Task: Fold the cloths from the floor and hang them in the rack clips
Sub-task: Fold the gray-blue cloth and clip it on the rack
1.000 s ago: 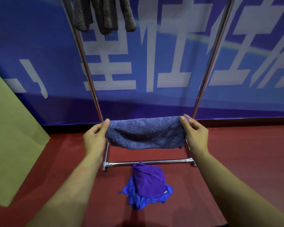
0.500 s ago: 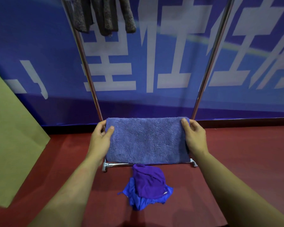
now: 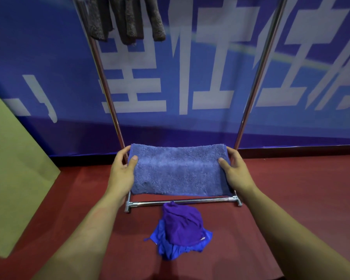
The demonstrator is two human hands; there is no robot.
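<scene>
A folded blue-grey fluffy cloth (image 3: 178, 170) is stretched flat between my hands, in front of the metal rack (image 3: 182, 202). My left hand (image 3: 122, 170) pinches its left end, thumb on top. My right hand (image 3: 233, 170) pinches its right end the same way. On the red floor below lies a crumpled purple cloth (image 3: 182, 225) on top of a brighter blue cloth (image 3: 170, 249). Dark grey cloths (image 3: 127, 17) hang from the top of the rack at upper left; the clips are out of view.
The rack's two slanted poles (image 3: 105, 81) rise on either side in front of a blue banner wall (image 3: 190, 77). A green panel (image 3: 14, 174) leans at the left. Red floor (image 3: 301, 188) spreads to the right.
The cloth went from a short sagging strip to a taller flat rectangle facing me. Both hands tilted so the thumbs now lie on top, and they sit slightly lower.
</scene>
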